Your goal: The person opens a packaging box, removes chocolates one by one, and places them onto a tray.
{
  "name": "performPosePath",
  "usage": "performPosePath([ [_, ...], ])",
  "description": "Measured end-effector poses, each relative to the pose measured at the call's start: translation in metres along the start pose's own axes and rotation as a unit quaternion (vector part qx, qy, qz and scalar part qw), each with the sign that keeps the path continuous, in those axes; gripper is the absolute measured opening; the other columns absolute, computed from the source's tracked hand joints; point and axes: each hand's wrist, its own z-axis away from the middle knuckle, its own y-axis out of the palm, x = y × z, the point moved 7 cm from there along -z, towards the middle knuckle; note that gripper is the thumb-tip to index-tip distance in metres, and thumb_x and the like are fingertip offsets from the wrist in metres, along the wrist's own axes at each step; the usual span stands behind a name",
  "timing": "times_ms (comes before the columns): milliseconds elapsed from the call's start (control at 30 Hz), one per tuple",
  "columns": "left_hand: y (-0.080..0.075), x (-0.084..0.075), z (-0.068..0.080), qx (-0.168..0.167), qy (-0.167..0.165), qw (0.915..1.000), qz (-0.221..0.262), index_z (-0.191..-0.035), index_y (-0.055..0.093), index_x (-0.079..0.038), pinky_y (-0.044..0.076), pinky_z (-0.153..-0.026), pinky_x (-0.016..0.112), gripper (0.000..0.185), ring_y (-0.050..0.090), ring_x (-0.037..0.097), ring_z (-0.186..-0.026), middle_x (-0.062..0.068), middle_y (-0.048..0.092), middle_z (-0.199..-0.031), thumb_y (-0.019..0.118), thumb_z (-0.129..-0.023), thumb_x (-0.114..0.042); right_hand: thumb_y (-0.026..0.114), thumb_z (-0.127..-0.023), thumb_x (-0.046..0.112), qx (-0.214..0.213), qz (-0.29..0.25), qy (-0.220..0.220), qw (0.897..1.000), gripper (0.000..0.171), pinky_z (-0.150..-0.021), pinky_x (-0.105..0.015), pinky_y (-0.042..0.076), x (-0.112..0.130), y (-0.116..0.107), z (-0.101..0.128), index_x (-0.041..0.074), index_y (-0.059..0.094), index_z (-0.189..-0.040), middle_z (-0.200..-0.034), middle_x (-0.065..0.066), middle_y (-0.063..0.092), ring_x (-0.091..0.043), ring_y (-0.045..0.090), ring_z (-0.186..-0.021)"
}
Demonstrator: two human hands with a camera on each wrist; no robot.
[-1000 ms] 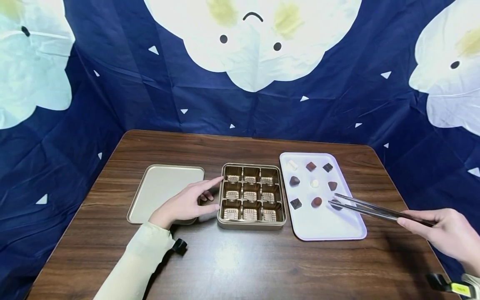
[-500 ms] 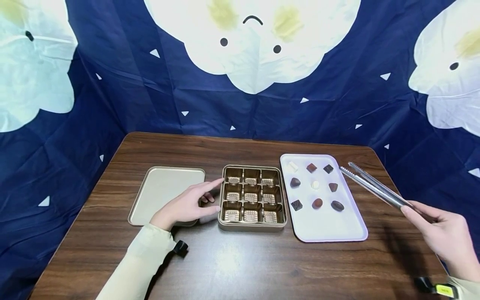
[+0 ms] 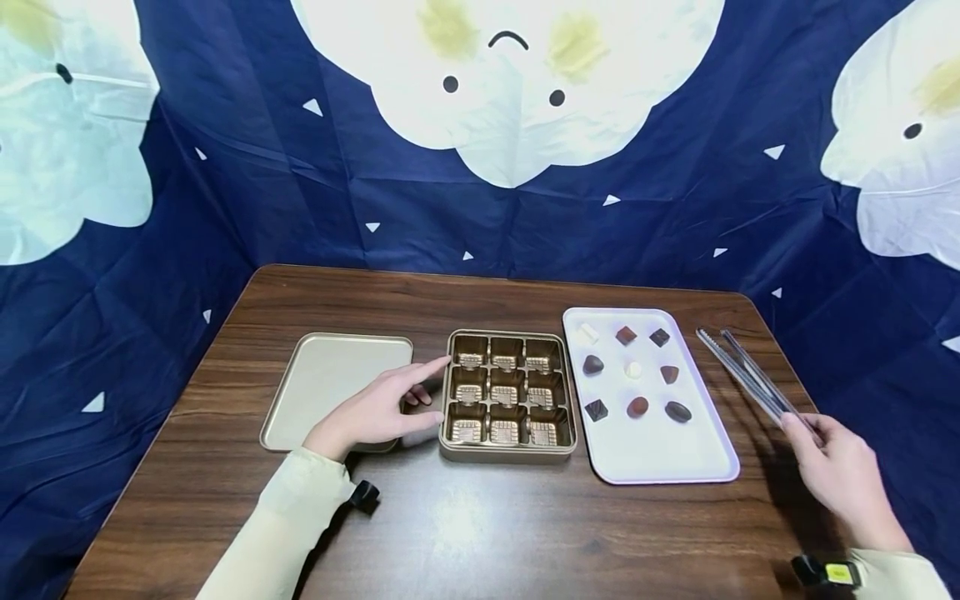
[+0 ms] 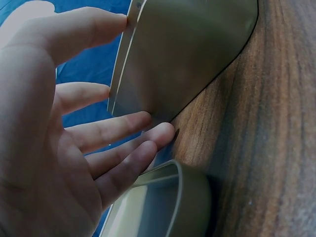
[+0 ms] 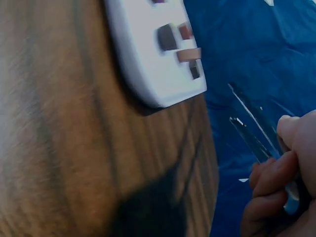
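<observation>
My left hand (image 3: 375, 410) has its fingers spread, with index fingertip and thumb tip against the left side of a gold tin (image 3: 506, 455). The tin holds a brown insert divided into several square compartments, all bare. In the left wrist view the fingertips touch the tin's wall (image 4: 182, 49). My right hand (image 3: 836, 467) grips metal tongs (image 3: 738, 372), which stand slightly apart at the tips with nothing between them. They are above the table's right side, beside a white tray (image 3: 660, 460). Several chocolates (image 3: 678, 412), dark, reddish-brown and cream, lie on that tray in rows.
A gold lid (image 3: 337, 375) lies upturned at the left, partly behind my left hand and forearm. The wooden table (image 3: 525, 533) ends at its back edge against a blue cloth (image 3: 420, 200) printed with white clouds.
The tongs in my right hand have moved off the tray, from over the dark oval chocolate to the tray's right, and swung to point away from me. The left hand stays at the tin.
</observation>
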Motion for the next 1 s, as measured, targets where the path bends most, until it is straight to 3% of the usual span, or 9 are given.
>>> performPosePath([
  [100,0.000,-0.001,-0.001,0.000,-0.001,1.0000,-0.003,-0.164,0.036,-0.011,0.060,-0.092,0.035,0.087,0.070,0.018,-0.097,0.010,0.059,-0.145,0.082,-0.092,-0.026,0.055,-0.109,0.027,0.023,0.008,0.005,1.000,0.043,-0.065,-0.045,0.047,-0.003,0.011,0.001,-0.015,0.061,-0.116,-0.093,-0.032,0.068,-0.045,0.064,-0.083],
  [233,-0.001,0.000,-0.001,0.000,-0.004,0.9999,-0.009,-0.165,0.036,-0.012,0.059,-0.093,0.034,0.088,0.069,0.017,-0.098,0.009,0.060,-0.144,0.082,-0.092,-0.027,0.051,-0.110,0.025,0.027,0.001,0.015,1.000,0.044,-0.071,-0.061,0.046,-0.005,0.019,0.001,-0.018,0.054,-0.119,-0.094,-0.036,0.063,-0.056,0.061,-0.088],
  [367,-0.001,0.000,-0.001,0.000,-0.005,0.9999,-0.010,-0.165,0.036,-0.013,0.059,-0.093,0.034,0.088,0.069,0.016,-0.098,0.008,0.060,-0.145,0.082,-0.092,-0.028,0.054,-0.109,0.026,0.027,-0.002,0.023,0.999,0.046,-0.072,-0.064,0.047,-0.009,0.025,0.001,-0.019,0.053,-0.119,-0.095,-0.038,0.062,-0.059,0.061,-0.090],
  [567,-0.001,0.000,-0.002,0.002,-0.006,0.9999,-0.011,-0.165,0.036,-0.014,0.059,-0.093,0.034,0.088,0.069,0.015,-0.099,0.008,0.060,-0.145,0.082,-0.092,-0.029,0.066,-0.103,0.033,0.026,0.013,0.040,0.999,0.057,-0.067,-0.063,0.051,-0.016,0.030,0.002,-0.020,0.054,-0.117,-0.077,-0.024,0.065,-0.050,0.064,-0.077],
  [667,-0.001,-0.001,-0.002,0.002,-0.007,0.9999,-0.010,-0.165,0.036,-0.013,0.059,-0.093,0.034,0.088,0.069,0.015,-0.099,0.009,0.059,-0.145,0.082,-0.092,-0.029,0.069,-0.101,0.036,0.030,0.019,0.052,0.998,0.062,-0.070,-0.065,0.050,-0.018,0.032,0.002,-0.021,0.054,-0.118,-0.078,-0.025,0.065,-0.053,0.064,-0.079],
  [900,0.000,-0.002,0.000,0.005,-0.008,0.9999,-0.009,-0.165,0.036,-0.012,0.059,-0.093,0.035,0.087,0.069,0.017,-0.098,0.009,0.060,-0.143,0.081,-0.092,-0.028,0.063,-0.103,0.038,0.046,0.031,0.072,0.996,0.061,-0.075,-0.067,0.049,-0.023,0.039,0.005,-0.019,0.051,-0.120,-0.081,-0.026,0.065,-0.058,0.063,-0.088],
  [1000,-0.001,-0.002,0.000,0.003,-0.008,0.9999,-0.009,-0.165,0.036,-0.012,0.059,-0.093,0.035,0.087,0.069,0.017,-0.098,0.009,0.061,-0.142,0.081,-0.092,-0.028,0.060,-0.105,0.037,0.050,0.038,0.069,0.996,0.059,-0.075,-0.067,0.049,-0.023,0.040,0.006,-0.018,0.049,-0.121,-0.088,-0.034,0.065,-0.063,0.061,-0.091],
])
